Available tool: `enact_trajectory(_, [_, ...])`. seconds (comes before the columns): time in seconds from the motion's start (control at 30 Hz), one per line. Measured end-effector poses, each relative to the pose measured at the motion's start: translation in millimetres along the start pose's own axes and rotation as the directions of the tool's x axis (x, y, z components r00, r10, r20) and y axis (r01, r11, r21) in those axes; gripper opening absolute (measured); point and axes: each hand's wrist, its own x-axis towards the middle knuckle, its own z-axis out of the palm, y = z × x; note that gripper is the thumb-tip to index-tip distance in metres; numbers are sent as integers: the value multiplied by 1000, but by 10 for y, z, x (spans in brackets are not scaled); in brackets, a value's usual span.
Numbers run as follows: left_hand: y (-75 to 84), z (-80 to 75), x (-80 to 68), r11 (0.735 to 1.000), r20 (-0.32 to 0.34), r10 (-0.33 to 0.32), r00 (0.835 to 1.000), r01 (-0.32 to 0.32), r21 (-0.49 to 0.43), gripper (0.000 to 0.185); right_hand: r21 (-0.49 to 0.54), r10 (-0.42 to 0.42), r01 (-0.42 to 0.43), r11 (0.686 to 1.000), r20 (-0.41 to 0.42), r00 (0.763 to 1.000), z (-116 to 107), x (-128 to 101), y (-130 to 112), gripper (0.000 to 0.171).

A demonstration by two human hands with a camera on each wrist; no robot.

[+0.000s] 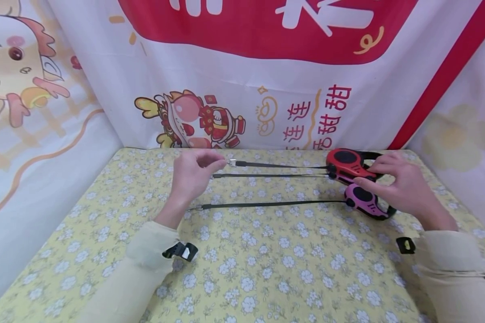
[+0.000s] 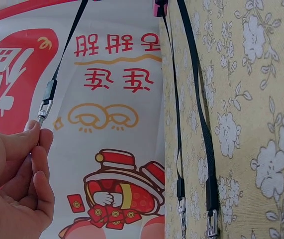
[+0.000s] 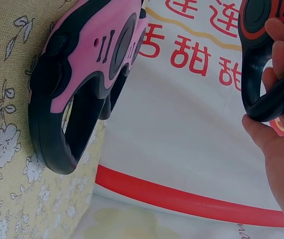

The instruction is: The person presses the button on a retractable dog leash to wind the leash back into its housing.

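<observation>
The left hand (image 1: 194,172) pinched the metal clip (image 1: 231,162) of a stretched black strap (image 1: 283,166) while the right hand (image 1: 400,186) curled its fingers (image 3: 281,50) round the red leash (image 1: 347,165), lifted above the pink leash (image 1: 365,202) on the tabletop (image 1: 266,269).

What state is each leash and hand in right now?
red leash: lifted, tape pulled out
its clip: pinched by left hand
right hand: grips the red leash's handle
pink leash: on the table, tape extended
third tape: extended; its casing is hidden
</observation>
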Motion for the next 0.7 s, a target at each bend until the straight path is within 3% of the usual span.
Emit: enact_trajectory(0.7, [40, 47, -25, 1000, 22, 2, 1000, -2, 21, 14, -16, -65, 65, 998, -8, 998, 21, 11, -65, 29])
